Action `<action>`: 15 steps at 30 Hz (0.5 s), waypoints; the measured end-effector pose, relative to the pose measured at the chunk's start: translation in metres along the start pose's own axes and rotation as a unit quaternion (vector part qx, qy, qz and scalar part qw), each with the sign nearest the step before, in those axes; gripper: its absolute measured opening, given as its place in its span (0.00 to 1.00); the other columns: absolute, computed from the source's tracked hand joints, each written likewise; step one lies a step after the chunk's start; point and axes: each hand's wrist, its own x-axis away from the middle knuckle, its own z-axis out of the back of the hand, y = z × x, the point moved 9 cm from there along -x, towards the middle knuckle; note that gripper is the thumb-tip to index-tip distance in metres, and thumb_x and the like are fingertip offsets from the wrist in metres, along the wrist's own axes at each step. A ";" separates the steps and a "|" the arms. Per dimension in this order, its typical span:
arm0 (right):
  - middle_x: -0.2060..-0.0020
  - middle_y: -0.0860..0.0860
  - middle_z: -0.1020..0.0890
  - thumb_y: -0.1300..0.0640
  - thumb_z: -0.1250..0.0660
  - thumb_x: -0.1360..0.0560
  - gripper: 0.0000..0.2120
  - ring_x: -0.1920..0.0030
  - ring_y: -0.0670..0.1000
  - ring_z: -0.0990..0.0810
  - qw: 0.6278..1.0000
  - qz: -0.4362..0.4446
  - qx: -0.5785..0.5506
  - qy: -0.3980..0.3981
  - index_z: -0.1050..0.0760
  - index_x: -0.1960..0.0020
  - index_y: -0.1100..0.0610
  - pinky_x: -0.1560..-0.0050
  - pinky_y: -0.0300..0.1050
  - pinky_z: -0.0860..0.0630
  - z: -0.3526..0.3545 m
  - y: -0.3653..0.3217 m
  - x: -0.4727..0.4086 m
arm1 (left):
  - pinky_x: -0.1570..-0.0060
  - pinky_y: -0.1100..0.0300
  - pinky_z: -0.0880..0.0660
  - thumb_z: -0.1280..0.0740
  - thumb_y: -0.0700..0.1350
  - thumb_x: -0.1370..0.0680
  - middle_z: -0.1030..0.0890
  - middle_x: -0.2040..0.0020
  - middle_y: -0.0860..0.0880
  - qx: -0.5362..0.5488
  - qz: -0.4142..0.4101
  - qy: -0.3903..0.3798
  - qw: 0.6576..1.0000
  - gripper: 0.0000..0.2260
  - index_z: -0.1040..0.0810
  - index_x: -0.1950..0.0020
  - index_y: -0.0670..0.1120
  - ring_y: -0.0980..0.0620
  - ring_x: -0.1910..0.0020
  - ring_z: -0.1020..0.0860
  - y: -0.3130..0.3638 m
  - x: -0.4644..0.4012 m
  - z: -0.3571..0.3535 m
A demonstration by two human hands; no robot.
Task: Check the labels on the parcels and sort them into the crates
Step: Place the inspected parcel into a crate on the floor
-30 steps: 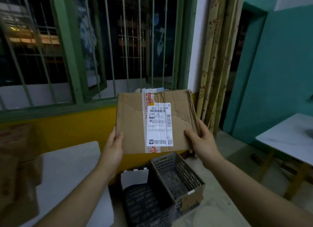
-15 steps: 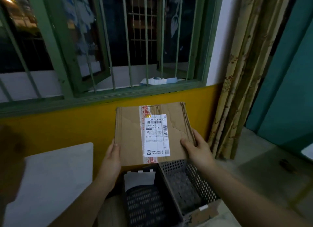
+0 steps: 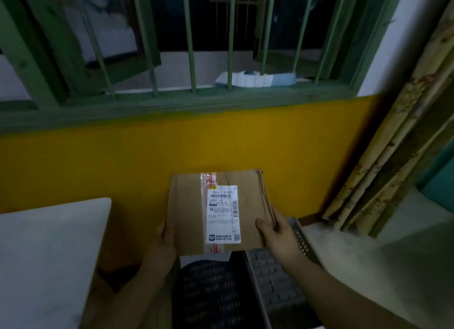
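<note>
A flat brown cardboard parcel with a white shipping label over a strip of tape is held level above two crates. My left hand grips its left edge, thumb on top. My right hand grips its right edge the same way. Below the parcel sits a dark perforated crate. A grey perforated crate stands beside it on the right. The parcel hides the far ends of both crates.
A white table stands at the left. A yellow wall and a barred green window are straight ahead. A patterned curtain hangs at the right, above pale floor.
Both hands have lowered the parcel from chest height down over the crates, and it now lies flatter. My view has tilted down and come closer to the wall.
</note>
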 end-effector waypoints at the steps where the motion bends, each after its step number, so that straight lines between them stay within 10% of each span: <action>1: 0.42 0.43 0.21 0.56 0.36 0.20 0.23 0.46 0.41 0.20 1.000 -0.010 -0.002 -0.014 0.36 0.26 0.49 0.51 0.37 0.20 -0.007 0.019 -0.012 | 0.30 0.46 0.36 0.49 0.58 0.19 0.30 0.29 0.45 -0.003 0.014 0.004 1.000 0.24 0.36 0.25 0.51 0.42 0.32 0.31 -0.016 -0.007 -0.007; 6: 0.36 0.49 0.23 0.54 0.36 0.20 0.24 0.41 0.49 0.20 0.996 -0.046 -0.001 -0.081 0.36 0.26 0.49 0.42 0.51 0.20 -0.042 0.135 -0.077 | 0.32 0.47 0.33 0.47 0.67 0.24 0.29 0.29 0.47 -0.036 0.065 0.013 0.997 0.31 0.40 0.23 0.56 0.43 0.33 0.28 -0.125 -0.053 -0.047; 11: 0.43 0.43 0.22 0.56 0.37 0.19 0.18 0.48 0.42 0.20 0.992 -0.083 -0.004 -0.093 0.35 0.33 0.43 0.48 0.39 0.20 -0.070 0.259 -0.106 | 0.42 0.59 0.31 0.42 0.49 0.18 0.26 0.33 0.46 -0.046 0.058 0.006 0.997 0.22 0.40 0.24 0.51 0.49 0.43 0.26 -0.225 -0.085 -0.088; 15: 0.38 0.49 0.23 0.56 0.37 0.19 0.20 0.43 0.48 0.20 0.989 -0.099 -0.005 -0.108 0.35 0.29 0.48 0.42 0.47 0.21 -0.098 0.345 -0.116 | 0.46 0.65 0.32 0.40 0.44 0.19 0.28 0.35 0.50 -0.099 0.019 -0.003 0.995 0.24 0.42 0.24 0.47 0.53 0.41 0.28 -0.293 -0.104 -0.112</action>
